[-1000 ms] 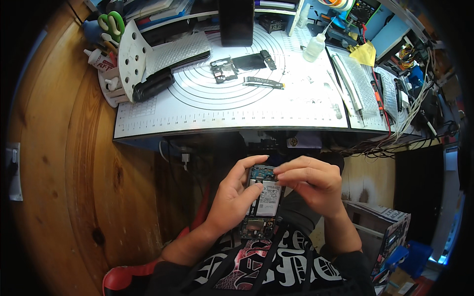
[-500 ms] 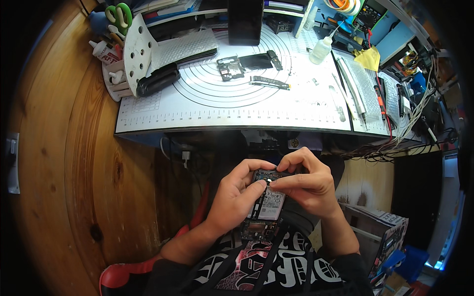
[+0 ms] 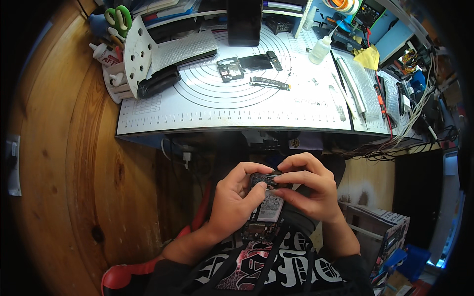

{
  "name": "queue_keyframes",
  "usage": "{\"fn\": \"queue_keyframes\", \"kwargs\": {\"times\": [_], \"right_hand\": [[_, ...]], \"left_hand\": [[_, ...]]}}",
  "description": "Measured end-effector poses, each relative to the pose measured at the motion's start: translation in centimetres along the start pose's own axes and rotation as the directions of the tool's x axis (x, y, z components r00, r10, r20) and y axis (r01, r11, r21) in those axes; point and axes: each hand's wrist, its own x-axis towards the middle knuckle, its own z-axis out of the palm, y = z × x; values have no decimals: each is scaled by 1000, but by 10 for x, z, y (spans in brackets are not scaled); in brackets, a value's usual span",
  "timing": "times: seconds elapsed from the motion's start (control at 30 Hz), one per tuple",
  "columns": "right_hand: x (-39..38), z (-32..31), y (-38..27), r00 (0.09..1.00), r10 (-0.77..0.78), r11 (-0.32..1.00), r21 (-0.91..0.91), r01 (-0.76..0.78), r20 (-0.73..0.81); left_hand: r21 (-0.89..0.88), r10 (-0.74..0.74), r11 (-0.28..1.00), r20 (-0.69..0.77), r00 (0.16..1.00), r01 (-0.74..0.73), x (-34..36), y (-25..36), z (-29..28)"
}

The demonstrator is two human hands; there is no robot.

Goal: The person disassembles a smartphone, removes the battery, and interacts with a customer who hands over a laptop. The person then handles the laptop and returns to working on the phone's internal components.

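Above my lap is an opened smartphone (image 3: pixel 269 211), its back off, with a pale battery and dark inner parts in view. My left hand (image 3: pixel 237 195) is closed round its upper left side, the thumb lying over the board area and the index finger at the top edge. At the upper right corner, my right hand (image 3: pixel 313 185) is closed with its fingertips on the phone and its thumb just above the battery. Fingers hide part of the phone's top end, and I cannot make out any small part between the right fingertips.
On the white measuring mat (image 3: pixel 207 116) ahead lie phone parts (image 3: pixel 254 63) and a flex cable (image 3: pixel 269 83). A dropper bottle (image 3: pixel 321 50) stands behind them. Tools and bubble wrap (image 3: pixel 365 93) lie right; a holder (image 3: pixel 138 56) stands left. A box (image 3: pixel 377 222) is at lower right.
My right thumb and index finger have spread apart, the thumb shifting down toward the battery. The left thumb still presses on the phone, and the bright spot near the fingertips no longer shows.
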Motion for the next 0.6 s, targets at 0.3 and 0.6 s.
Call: {"fn": "queue_keyframes", "kwargs": {"times": [0.3, 0.6], "right_hand": [[-13, 13, 7, 994, -24, 999, 31, 28, -105], [-13, 12, -1, 992, 85, 992, 101, -75, -92]], "left_hand": [[36, 38, 999, -9, 999, -38, -4, 3, 3], [65, 68, 996, -2, 998, -67, -7, 3, 3]]}}
